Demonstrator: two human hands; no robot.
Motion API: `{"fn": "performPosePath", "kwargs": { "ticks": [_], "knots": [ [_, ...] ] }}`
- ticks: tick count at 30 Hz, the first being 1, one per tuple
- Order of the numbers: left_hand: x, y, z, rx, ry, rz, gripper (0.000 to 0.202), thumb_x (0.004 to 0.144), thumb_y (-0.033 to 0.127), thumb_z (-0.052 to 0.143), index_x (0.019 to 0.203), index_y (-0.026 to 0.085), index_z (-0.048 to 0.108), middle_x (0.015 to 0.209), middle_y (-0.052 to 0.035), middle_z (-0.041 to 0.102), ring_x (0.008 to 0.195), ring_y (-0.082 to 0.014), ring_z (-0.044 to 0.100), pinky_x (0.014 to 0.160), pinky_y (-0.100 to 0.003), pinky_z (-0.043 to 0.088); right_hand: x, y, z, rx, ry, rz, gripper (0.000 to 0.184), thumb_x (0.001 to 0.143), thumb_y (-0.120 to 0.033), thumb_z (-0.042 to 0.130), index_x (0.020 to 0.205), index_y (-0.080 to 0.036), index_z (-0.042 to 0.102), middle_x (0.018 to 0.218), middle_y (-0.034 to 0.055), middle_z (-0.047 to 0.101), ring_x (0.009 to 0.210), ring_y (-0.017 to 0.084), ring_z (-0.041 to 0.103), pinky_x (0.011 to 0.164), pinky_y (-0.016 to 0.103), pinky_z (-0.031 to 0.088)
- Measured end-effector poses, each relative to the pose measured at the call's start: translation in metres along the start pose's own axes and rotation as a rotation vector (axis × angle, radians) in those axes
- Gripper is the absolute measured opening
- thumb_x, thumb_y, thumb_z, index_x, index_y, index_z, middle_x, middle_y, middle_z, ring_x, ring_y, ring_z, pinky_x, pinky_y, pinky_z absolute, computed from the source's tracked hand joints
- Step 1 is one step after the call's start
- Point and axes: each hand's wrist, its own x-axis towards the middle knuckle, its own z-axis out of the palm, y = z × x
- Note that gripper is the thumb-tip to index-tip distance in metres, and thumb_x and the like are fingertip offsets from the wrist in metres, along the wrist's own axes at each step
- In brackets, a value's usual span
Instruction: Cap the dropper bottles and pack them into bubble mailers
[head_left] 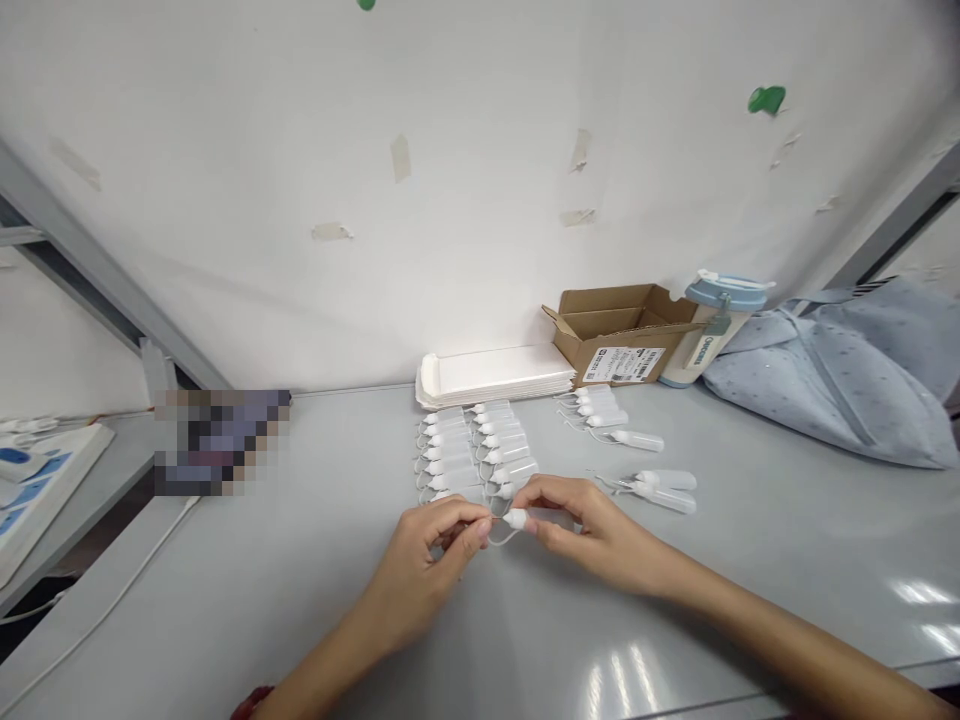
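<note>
Right hand pinched a small bottle, tip leftward, apparently to steady it! Left hand, fingertips closed, gripped a thin brownish piece at that tip.

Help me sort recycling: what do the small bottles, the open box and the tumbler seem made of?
The small bottles look like plastic, smooth and milky-translucent, with opaque white tips. The open box looks like cardboard: matt brown, with thin folded flaps. The tumbler has an opaque blue lid, probably plastic; its smooth cream body could be plastic or coated metal.
</note>
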Motion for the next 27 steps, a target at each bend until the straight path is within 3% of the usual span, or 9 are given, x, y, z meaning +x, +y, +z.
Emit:
{"fn": "performPosePath", "kwargs": {
  "ticks": [10,19,27],
  "knots": [
    [0.0016,-0.0006,0.0005,0.080,-0.033,0.065,0.028,0.088,0.031,0.046,0.076,0.019,0.068,0.065,-0.0007,0.057,0.058,-0.0128,0.048,0.057,-0.023,0.037,-0.0007,0.0028,0.0016,-0.064,0.000,-0.099,0.017,0.083,-0.017,0.049,0.094,-0.018,0.062,0.088,0.0031,0.064,0.080,0.015,0.058,0.073,0.025,0.044],
    [-0.0019,-0.0023,0.0061,0.193,-0.108,0.139,0.032,0.089,0.026,0.043,0.067,0.018,0.065,0.064,-0.0015,0.056,0.062,-0.0142,0.050,0.060,-0.024,0.037,-0.0036,0.0009,0.0038,-0.178,-0.072,-0.157,0.020,0.078,-0.010,0.048,0.092,-0.016,0.061,0.082,0.0022,0.061,0.072,0.013,0.055,0.067,0.024,0.042],
    [-0.0012,-0.0047,0.0086,0.166,-0.105,0.152,0.028,0.088,0.022,0.046,0.070,0.017,0.067,0.063,-0.0013,0.058,0.060,-0.0131,0.051,0.059,-0.022,0.037,-0.0039,0.0038,0.0069,-0.181,-0.087,-0.175,0.019,0.078,-0.010,0.049,0.092,-0.016,0.060,0.082,0.0018,0.060,0.073,0.012,0.053,0.068,0.023,0.041]
  ]
}}
